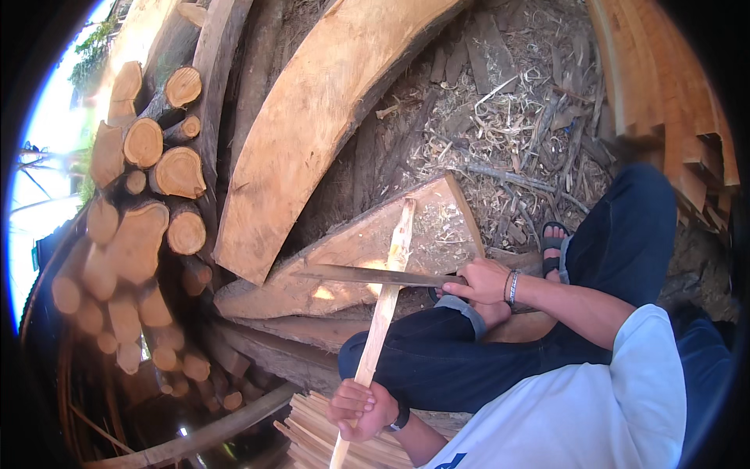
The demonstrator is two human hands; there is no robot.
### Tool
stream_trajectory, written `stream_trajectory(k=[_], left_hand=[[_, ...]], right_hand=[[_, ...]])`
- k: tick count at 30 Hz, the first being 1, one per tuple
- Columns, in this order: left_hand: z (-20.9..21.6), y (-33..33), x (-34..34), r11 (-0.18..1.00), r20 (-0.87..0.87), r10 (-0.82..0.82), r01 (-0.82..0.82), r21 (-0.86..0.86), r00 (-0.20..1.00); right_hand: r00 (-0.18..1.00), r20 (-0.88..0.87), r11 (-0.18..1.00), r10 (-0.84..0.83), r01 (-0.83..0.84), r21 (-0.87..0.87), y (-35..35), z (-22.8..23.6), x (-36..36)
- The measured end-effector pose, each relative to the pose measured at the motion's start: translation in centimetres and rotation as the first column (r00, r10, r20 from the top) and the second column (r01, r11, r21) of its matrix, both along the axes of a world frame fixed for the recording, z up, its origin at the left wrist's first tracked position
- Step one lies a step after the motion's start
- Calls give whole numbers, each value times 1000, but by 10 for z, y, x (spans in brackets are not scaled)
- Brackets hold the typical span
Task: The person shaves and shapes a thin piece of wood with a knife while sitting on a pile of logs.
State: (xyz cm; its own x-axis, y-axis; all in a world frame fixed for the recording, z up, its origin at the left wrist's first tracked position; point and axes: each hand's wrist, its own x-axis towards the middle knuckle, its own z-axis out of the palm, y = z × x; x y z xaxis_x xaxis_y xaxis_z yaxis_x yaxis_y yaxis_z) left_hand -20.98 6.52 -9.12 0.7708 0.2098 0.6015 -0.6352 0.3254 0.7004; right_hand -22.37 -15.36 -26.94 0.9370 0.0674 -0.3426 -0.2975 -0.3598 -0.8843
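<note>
My left hand (pixel 363 408), with a dark band on its wrist, is wrapped round the lower part of a pale, split wooden stick (pixel 378 332). The stick slants up and away, and its far end lies over a wedge-shaped slab of wood (pixel 441 223). In my right hand (pixel 482 281), which wears a bracelet, is the handle of a long-bladed knife (pixel 344 273). Its blade points left and crosses the stick near the middle, over the slab. The handle is mostly hidden by my fingers. Small chips and shavings lie on the slab.
Cut logs (pixel 144 143) are stacked at the left. A large curved plank (pixel 312 117) lies beyond the slab. Thin split sticks (pixel 312 434) are bundled near my left forearm. Shavings and bark (pixel 508 117) cover the ground, and sawn boards (pixel 648 78) stand at the far right.
</note>
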Motion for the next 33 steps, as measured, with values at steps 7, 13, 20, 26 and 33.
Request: stream_trajectory(k=[7,13,20,26,33], left_hand=[[0,6,-4,1000,1,16,-16,-21,1000],[0,2,-2,1000,8,1,-1,-7,1000],[1,2,-3,1000,-2,14,-14,1,1000],[1,7,-5,1000,-3,12,-12,6,1000],[3,2,-2,1000,-23,-23,23,11,999]], right_hand=[[997,71,999,18,-21,39,1,8,-4],[994,-108,999,13,-19,-50,-9,-11,4],[1000,5,1000,16,-16,-7,-5,-3,-1],[999,30,996,-29,27,82,-6,1,-1],[995,-95,998,-42,38,-46,-12,-23,2]])
